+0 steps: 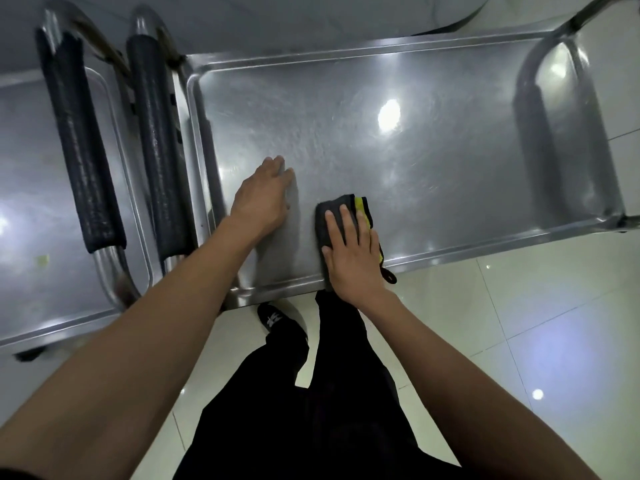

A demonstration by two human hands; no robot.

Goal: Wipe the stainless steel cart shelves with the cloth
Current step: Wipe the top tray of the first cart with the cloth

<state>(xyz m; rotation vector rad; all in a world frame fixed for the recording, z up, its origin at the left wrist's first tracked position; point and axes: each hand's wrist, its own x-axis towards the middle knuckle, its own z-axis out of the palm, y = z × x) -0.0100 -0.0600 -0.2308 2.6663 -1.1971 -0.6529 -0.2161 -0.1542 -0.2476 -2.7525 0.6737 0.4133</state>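
- Two hands rest on the cart's top shelf [346, 109]: the right hand [349, 251] lies flat, fingers straight, pressing the folded grey-and-yellow cloth [341, 211] near the front rim; the left hand [265, 199] lies open on bare steel, holding nothing.
- Risk: the cloth overhangs the front edge, so a stroke toward the body could drag it off onto the floor.
- Leaning on the left hand could roll the cart.
- Brushed steel shows streaks and lamp glare; a second cart [34, 168] stands alongside on glossy pale floor tiles [519, 323].
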